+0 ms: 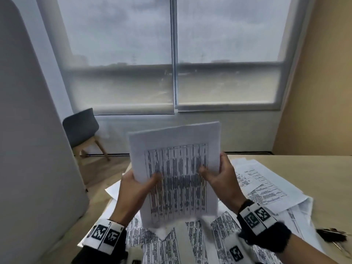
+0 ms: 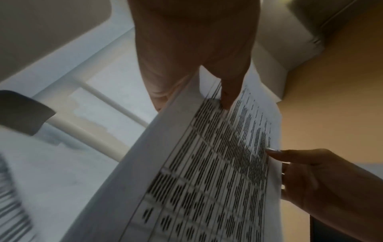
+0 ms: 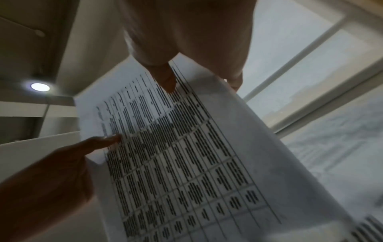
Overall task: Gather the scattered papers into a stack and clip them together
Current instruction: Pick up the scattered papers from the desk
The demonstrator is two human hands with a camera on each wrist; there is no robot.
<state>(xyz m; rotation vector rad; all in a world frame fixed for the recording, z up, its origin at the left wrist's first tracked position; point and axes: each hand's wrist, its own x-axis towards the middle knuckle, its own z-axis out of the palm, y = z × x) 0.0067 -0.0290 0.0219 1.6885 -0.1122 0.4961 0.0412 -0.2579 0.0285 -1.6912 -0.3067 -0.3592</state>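
I hold a small stack of printed papers (image 1: 179,168) upright above the desk, its table of black text facing me. My left hand (image 1: 137,185) grips its left edge, thumb on the front. My right hand (image 1: 219,174) grips the right edge the same way. The left wrist view shows the stack of papers (image 2: 207,180) with my left thumb (image 2: 228,91) pressed on it, and the right wrist view shows the stack of papers (image 3: 186,155) under my right thumb (image 3: 167,80). More printed sheets (image 1: 262,185) lie scattered on the desk beneath. Dark binder clips (image 1: 333,236) lie at the right.
The light wooden desk (image 1: 314,168) extends to the right. A grey chair (image 1: 82,128) stands on the floor at the left, under a wide window (image 1: 175,54). A pale rounded panel (image 1: 28,130) rises along the left side.
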